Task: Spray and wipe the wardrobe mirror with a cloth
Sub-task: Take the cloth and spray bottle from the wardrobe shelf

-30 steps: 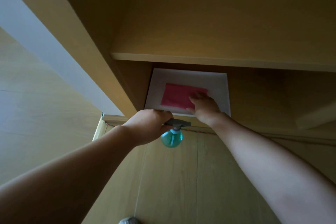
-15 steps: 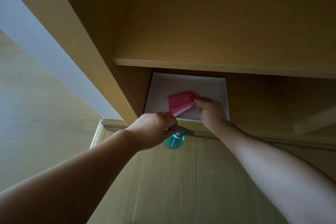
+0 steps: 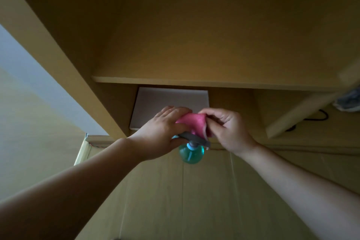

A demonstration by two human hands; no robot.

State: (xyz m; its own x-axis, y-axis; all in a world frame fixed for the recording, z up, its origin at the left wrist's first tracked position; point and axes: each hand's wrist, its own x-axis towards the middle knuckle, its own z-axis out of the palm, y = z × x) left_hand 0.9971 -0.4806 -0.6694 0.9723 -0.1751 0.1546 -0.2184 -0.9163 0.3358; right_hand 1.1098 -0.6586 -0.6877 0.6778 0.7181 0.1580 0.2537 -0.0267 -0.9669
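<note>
Pink cloth [image 3: 194,122], teal bottle [image 3: 191,154], grey trigger [image 3: 194,139].

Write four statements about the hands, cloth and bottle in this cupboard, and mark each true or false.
1. The right hand pinches the pink cloth. True.
2. The right hand also holds the spray bottle. False: the left hand grips it by its grey head.
3. The pink cloth lies spread flat on the white panel. False: it is bunched up between the two hands.
4. A black cable lies in the compartment to the right. True.
</note>
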